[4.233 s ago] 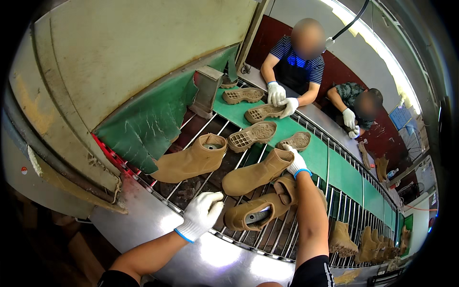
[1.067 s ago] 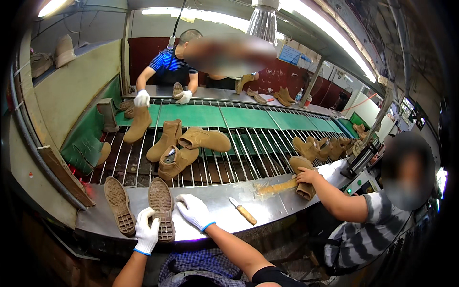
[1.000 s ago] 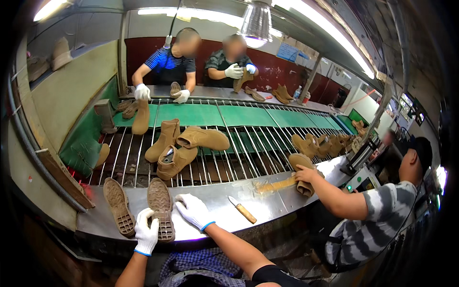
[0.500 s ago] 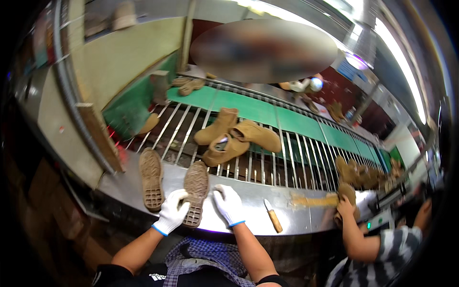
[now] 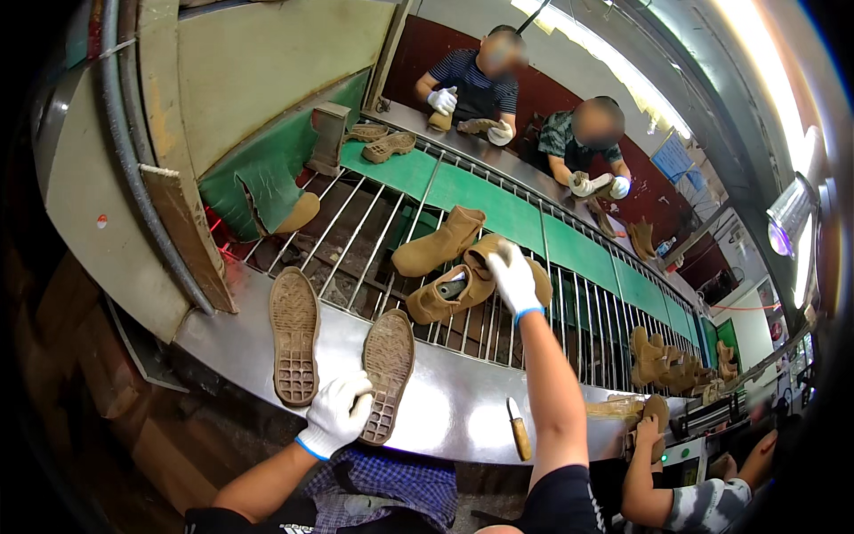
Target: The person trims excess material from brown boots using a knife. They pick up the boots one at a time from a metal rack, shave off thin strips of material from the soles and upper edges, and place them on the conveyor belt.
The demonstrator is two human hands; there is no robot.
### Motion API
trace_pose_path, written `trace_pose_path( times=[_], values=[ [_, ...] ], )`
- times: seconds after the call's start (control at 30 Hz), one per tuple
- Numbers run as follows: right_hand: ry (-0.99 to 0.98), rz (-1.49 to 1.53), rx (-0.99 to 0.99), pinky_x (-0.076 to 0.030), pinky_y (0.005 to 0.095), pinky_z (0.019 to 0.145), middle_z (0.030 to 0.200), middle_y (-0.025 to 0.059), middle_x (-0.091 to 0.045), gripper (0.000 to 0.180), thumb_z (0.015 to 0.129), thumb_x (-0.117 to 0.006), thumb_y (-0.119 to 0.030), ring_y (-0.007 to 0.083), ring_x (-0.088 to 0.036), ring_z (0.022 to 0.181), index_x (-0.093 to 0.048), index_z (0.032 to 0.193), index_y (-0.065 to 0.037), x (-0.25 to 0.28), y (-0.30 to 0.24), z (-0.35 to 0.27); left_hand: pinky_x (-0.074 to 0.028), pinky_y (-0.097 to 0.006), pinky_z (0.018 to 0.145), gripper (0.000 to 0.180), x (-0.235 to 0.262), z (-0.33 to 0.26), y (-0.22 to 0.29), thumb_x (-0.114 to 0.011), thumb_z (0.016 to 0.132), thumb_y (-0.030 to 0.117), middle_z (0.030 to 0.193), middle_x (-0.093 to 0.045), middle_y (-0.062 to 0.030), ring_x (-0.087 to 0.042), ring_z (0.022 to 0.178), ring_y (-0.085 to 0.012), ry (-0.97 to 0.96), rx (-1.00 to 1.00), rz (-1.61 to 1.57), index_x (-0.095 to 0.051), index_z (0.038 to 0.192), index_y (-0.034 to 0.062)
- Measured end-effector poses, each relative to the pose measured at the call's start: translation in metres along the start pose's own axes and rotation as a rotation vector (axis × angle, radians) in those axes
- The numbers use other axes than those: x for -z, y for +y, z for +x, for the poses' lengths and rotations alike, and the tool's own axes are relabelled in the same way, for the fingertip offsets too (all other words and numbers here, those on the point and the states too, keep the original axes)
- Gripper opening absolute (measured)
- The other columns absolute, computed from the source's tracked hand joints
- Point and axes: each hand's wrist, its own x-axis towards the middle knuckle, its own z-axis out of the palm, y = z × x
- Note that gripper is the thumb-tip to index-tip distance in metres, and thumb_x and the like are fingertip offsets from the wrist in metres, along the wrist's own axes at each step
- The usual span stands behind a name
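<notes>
My left hand (image 5: 336, 411), in a white glove, rests on the heel end of a brown rubber sole (image 5: 388, 374) lying tread-up on the steel bench (image 5: 445, 409). A second sole (image 5: 294, 335) lies beside it to the left. My right hand (image 5: 513, 276), also gloved, reaches out over the roller rails and lies on a tan boot upper (image 5: 485, 262). Another tan boot (image 5: 443, 298) with a dark last inside lies just left of that hand, and a third (image 5: 438, 242) lies behind it.
A wooden-handled knife (image 5: 518, 432) lies on the bench to the right. A green belt (image 5: 498, 209) runs past two gloved workers (image 5: 471, 84) across the line. More boots (image 5: 663, 360) pile at the right, where another person's hand (image 5: 648, 434) holds one.
My right hand left the bench and reached forward onto the boots on the rails. My left hand stays on the right-hand sole. The view has swung left and down.
</notes>
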Motion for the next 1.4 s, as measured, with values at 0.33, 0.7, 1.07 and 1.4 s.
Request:
trace_pose_path(
  times=[0.33, 0.7, 1.07, 1.4],
  values=[
    [-0.151, -0.439, -0.080, -0.054, 0.0509, 0.112, 0.134, 0.0300, -0.073, 0.068, 0.093, -0.074, -0.055, 0.0483, -0.069, 0.127, -0.071, 0.137, -0.005, -0.092, -0.031, 0.119, -0.065, -0.044, 0.083, 0.016, 0.002, -0.003, -0.009, -0.078, 0.089, 0.008, 0.109, -0.081, -0.0170, -0.079, 0.094, -0.0366, -0.001, -0.012, 0.061, -0.077, 0.104, 0.0042],
    [0.308, -0.289, 0.440, -0.055, 0.0538, 0.083, 0.092, 0.0200, -0.073, 0.037, 0.101, -0.072, -0.042, 0.0438, -0.070, 0.091, -0.073, 0.092, -0.006, -0.024, -0.135, 0.021, -0.064, -0.047, 0.086, 0.012, 0.000, -0.005, -0.014, -0.074, 0.089, 0.005, 0.107, -0.081, -0.0199, -0.079, 0.095, -0.0399, 0.026, -0.030, 0.048, -0.077, 0.101, 0.0021],
    [0.080, -0.853, 0.323, -0.056, 0.0490, 0.058, 0.083, 0.0124, -0.068, 0.017, 0.107, -0.067, -0.028, 0.0351, -0.071, 0.069, -0.074, 0.101, -0.013, 0.081, -0.112, -0.257, -0.062, -0.047, 0.092, 0.010, -0.008, -0.009, -0.017, -0.071, 0.093, 0.003, 0.107, -0.079, -0.0214, -0.077, 0.099, -0.0407, 0.019, -0.029, -0.024, -0.076, 0.100, 0.0000],
    [-0.090, -0.251, -0.277, -0.062, 0.0510, 0.079, 0.088, 0.0242, -0.078, 0.065, 0.102, -0.064, -0.068, 0.0423, -0.078, 0.084, -0.072, 0.109, -0.004, 0.058, -0.125, -0.392, -0.058, -0.047, 0.104, 0.017, -0.002, -0.008, -0.030, -0.074, 0.090, 0.004, 0.121, -0.076, -0.0217, -0.073, 0.113, -0.0399, -0.064, 0.027, -0.065, -0.076, 0.107, -0.0003]
  ],
)
